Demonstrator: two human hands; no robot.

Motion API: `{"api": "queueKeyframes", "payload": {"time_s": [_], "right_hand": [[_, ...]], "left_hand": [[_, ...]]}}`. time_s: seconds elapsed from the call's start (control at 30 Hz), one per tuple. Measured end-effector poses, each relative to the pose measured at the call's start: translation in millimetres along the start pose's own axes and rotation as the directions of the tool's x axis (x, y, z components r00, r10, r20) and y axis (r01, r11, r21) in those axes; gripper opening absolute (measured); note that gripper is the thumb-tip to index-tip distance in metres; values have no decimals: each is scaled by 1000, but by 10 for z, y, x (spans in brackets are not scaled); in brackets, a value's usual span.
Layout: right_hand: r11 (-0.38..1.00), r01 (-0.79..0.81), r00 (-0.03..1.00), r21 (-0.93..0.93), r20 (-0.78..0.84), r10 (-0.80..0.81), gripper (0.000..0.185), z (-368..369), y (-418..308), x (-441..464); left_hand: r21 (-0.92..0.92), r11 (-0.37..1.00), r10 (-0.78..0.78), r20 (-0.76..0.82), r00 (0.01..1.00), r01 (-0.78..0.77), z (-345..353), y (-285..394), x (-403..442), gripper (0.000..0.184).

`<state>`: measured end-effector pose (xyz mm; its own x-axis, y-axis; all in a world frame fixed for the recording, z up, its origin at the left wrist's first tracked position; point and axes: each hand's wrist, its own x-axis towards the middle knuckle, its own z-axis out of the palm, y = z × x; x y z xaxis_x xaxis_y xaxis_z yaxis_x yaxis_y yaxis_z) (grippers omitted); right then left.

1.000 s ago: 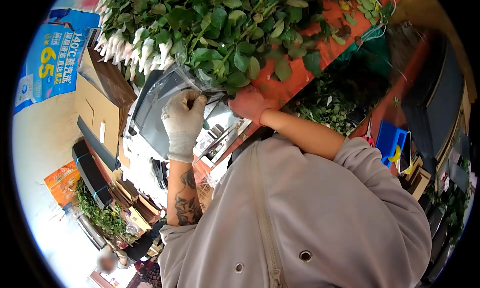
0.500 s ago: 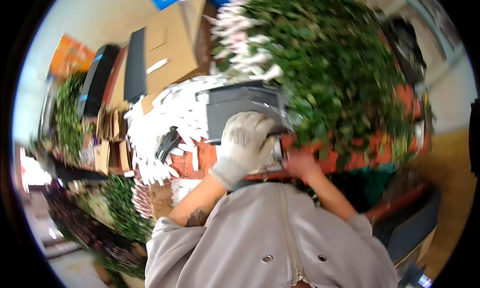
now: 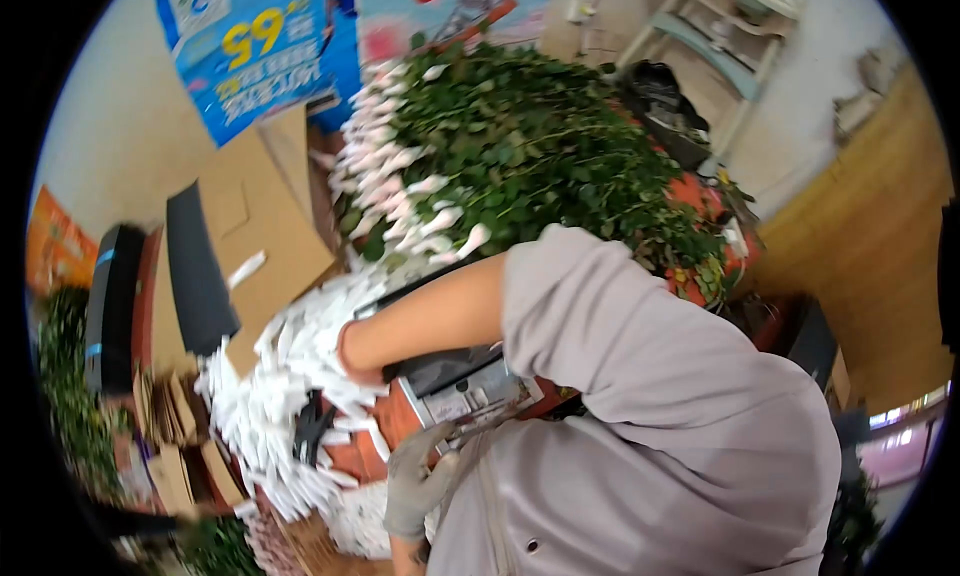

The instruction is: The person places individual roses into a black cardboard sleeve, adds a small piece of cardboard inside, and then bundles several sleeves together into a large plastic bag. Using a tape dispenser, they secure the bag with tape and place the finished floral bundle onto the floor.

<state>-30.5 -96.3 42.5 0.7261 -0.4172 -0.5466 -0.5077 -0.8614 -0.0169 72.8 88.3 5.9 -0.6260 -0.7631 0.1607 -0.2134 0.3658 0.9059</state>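
My left hand, in a pale knit glove, is low in front of my body. Its fingers are curved, with a gap to the thumb, beside the near edge of a flat grey object with a printed label. My bare right forearm crosses to the left over a dark sheet. Past a reddish band at the wrist, my right hand blends into a heap of white sleeve-like pieces, so its fingers cannot be made out. Leafy flower stems lie beyond, their buds in white covers.
A cardboard box with a dark panel stands at the back left. Small folded cartons are at the far left. A black object lies among the white pieces on the orange tabletop. A chair stands at the back right.
The view has turned right. My right arm has swung left across the table to the white heap. My left hand has drawn back from the dark sheet toward my body.
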Motion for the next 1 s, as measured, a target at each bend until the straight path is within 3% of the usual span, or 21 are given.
{"api": "queueKeyframes", "payload": {"time_s": [0.03, 0.07, 0.1, 0.27, 0.33, 0.4, 0.5, 0.57, 0.63, 0.67, 0.73, 0.77, 0.8, 0.87, 0.9, 0.93, 1.0], "right_hand": [[1000, -2, 1000, -23, 25, 2, 19, -10, 15, 32], [999, 4, 999, -47, 41, -2, 20, -20, 17, 45], [998, 4, 999, -63, 50, -1, 21, -19, 26, 38], [989, -10, 999, -146, 36, 16, 24, -7, 37, -143], [980, -4, 1000, -197, 18, 8, 25, 13, 36, -278], [962, 7, 1000, -274, -7, -9, 26, 37, 21, -415], [927, -49, 996, -373, -93, 16, 28, 11, -40, -704], [905, -177, 965, -387, -248, 83, 30, 34, -136, -1038], [943, -330, 731, 34, -623, 278, 35, 142, -399, -1686], [934, -263, 551, 243, -757, 352, 38, 197, -534, -2007], [715, -476, 342, 513, -641, 687, 53, 867, -792, -2068], [605, -576, 207, 550, -618, 759, 55, 1094, -845, -2108], [593, -582, 194, 557, -613, 766, 55, 1212, -822, -2103], [536, -614, 96, 579, -620, 779, 62, 1432, -912, -2015], [547, -513, 113, 662, -579, 807, 61, 1493, -839, -2015], [552, -507, 108, 662, -586, 803, 61, 1472, -807, -2077], [574, -658, -273, 488, -865, 422, 55, 1398, -658, -2278]], "left_hand": [[-6, 999, 32, 18, 999, -32, 34, -133, -49, 34], [-258, 954, -179, -78, 981, 154, 74, -265, -102, 33], [-496, 813, -403, -103, 909, 304, 80, -384, -140, 33], [-597, 765, -310, -15, 951, 240, -7, -738, -21, 39], [-758, 635, -382, -140, 913, 150, 14, -665, 68, 51], [-774, 622, -393, -176, 903, 119, 58, -866, 259, 57], [-947, 235, -345, 131, 929, 221, 36, -1010, 722, 56], [-933, 198, -308, 232, 923, 301, -28, -968, 882, 58], [-914, 83, -265, 365, 892, 398, -40, -875, 1025, 62], [-896, 22, -244, 425, 872, 443, -54, -824, 1077, 65], [-862, -113, -201, 508, 838, 495, -49, -705, 1161, 70], [-852, -90, -212, 523, 826, 516, -44, -642, 1202, 75], [-844, -85, -207, 534, 820, 529, -30, -735, 1210, 75], [-903, 24, -257, 410, 875, 430, -55, -963, 1127, 79], [-852, 23, -239, 503, 831, 523, -96, -867, 1196, 83], [-854, 34, -242, 497, 833, 519, -122, -709, 1226, 83], [-838, -71, -46, 545, 837, 541, -198, -317, 1257, 89]]}}
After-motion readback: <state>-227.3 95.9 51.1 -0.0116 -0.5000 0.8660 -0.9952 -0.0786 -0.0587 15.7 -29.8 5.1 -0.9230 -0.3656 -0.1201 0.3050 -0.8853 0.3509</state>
